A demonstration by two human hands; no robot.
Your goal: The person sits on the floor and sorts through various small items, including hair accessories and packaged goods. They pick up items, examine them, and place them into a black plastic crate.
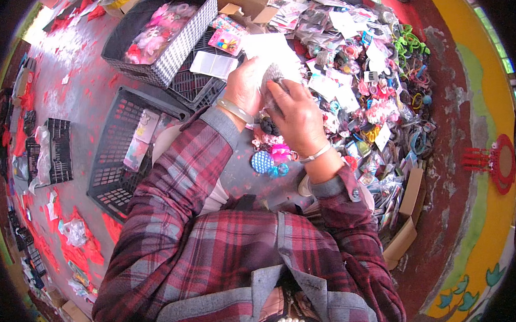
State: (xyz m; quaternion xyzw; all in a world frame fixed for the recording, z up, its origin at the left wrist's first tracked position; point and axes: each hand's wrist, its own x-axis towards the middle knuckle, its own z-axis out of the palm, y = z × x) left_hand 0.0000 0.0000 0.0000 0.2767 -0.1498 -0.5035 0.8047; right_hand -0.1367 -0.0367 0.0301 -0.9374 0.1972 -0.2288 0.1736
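Observation:
My left hand [243, 87] and my right hand [296, 113] are raised close together in front of me. Between them is a small grey, fuzzy-looking item [274, 74], pinched by my right thumb and fingers. My left hand is curled against its other side, with its fingertips partly hidden; what exactly it grips I cannot make out. Just beyond the hands lies a glaring white sheet [272, 48], its detail washed out. Below my right hand are a blue dotted ball [262, 162] and a bright pink ornament [280, 153].
A large heap of packaged hair accessories [346, 69] spreads ahead and to the right, edged by a cardboard flap [412, 192]. At left are an open dark basket [109, 169], a houndstooth box [184, 42] of pink items and a black crate [62, 151]. Red scraps litter the floor.

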